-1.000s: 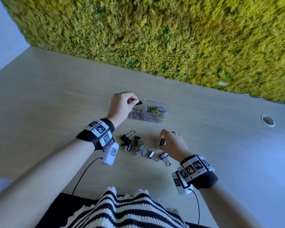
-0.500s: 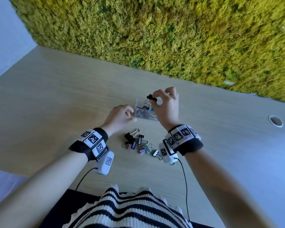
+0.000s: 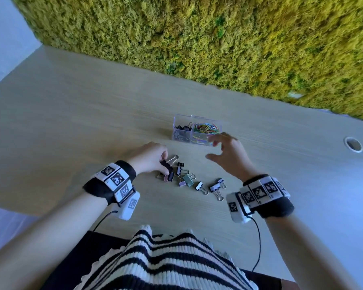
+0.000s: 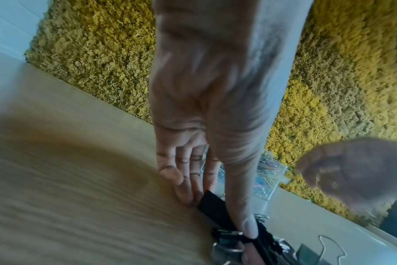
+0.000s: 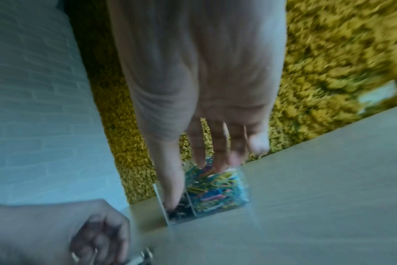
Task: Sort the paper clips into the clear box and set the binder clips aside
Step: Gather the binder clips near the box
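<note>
A clear box (image 3: 197,120) stands mid-table, dark binder clips in its left half and coloured paper clips (image 3: 206,129) in its right half. Nearer me lies a loose pile of binder clips (image 3: 186,180). My left hand (image 3: 165,162) pinches a black binder clip (image 3: 167,165) at the pile's left end; the left wrist view shows thumb and fingers on that black binder clip (image 4: 212,204). My right hand (image 3: 213,148) hovers empty with fingers spread, just in front of the box's right half. In the right wrist view its fingers (image 5: 218,143) hang above the clear box (image 5: 215,190).
A yellow-green moss wall (image 3: 218,38) rises behind the wooden table (image 3: 82,122). A round cable hole (image 3: 353,144) sits at the far right. Two patterned binder clips (image 3: 216,188) lie near my right wrist. The table's near edge meets my striped top (image 3: 166,262).
The right hand, which held a black binder clip over the box, has let it go and drawn back, empty. The left hand dropped from beside the box to the pile and pinched a black clip.
</note>
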`<state>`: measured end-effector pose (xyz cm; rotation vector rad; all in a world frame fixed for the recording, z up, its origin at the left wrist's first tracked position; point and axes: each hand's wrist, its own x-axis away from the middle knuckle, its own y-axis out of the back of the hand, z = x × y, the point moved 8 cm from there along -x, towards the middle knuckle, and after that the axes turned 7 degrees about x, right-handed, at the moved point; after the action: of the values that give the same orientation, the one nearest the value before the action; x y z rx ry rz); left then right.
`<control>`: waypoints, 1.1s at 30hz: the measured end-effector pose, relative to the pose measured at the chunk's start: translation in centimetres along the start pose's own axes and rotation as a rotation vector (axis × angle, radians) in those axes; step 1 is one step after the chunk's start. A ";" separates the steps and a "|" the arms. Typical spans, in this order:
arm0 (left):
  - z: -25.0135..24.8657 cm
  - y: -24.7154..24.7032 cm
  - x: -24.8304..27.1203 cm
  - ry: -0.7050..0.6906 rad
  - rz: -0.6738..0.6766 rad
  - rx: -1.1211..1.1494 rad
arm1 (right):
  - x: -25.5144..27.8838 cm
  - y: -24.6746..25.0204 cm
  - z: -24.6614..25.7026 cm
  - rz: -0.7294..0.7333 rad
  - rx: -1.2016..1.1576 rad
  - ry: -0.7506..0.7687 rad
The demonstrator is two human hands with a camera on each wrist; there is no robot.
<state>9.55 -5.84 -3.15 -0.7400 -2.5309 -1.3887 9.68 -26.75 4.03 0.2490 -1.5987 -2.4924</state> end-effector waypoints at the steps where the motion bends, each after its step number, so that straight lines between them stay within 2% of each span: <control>1: -0.2 0.1 0.1 -0.010 -0.010 -0.005 | 1.2 -0.9 -1.2 0.140 0.054 -0.055; 4: -0.7 -0.1 0.1 -0.044 -0.022 -0.016 | 5.6 -3.8 -4.4 0.464 0.170 -0.189; 5: -0.8 -0.2 0.1 -0.048 -0.022 -0.015 | 6.8 -4.6 -4.8 0.526 0.173 -0.217; 7: -1.0 -0.4 0.1 -0.047 -0.025 -0.007 | 7.9 -5.8 -5.0 0.560 0.183 -0.236; 11: -1.5 -0.8 -0.2 -0.060 -0.029 -0.016 | 6.1 -6.9 -2.9 0.462 0.179 -0.157; 17: -1.6 -0.4 -0.3 -0.056 -0.064 -0.002 | 3.0 -6.6 0.4 0.295 0.035 -0.007; 20: -1.5 0.0 -0.1 -0.082 -0.113 -0.003 | 2.7 -6.2 -0.6 0.258 0.033 -0.048; 23: -3.1 0.1 -0.1 -0.166 -0.147 0.018 | 2.8 -5.8 -1.6 0.249 0.063 -0.094; 26: -6.0 -1.5 -0.3 -0.276 -0.079 0.014 | 2.8 -6.3 -1.3 0.275 0.086 -0.093; 33: -8.7 -4.0 -1.4 -0.360 0.060 -0.109 | 2.7 -6.9 -1.4 0.239 0.023 -0.169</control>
<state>7.99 -15.35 -1.81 -1.1721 -2.6778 -1.4994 7.06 -25.76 -2.97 -0.1469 -1.6107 -2.3653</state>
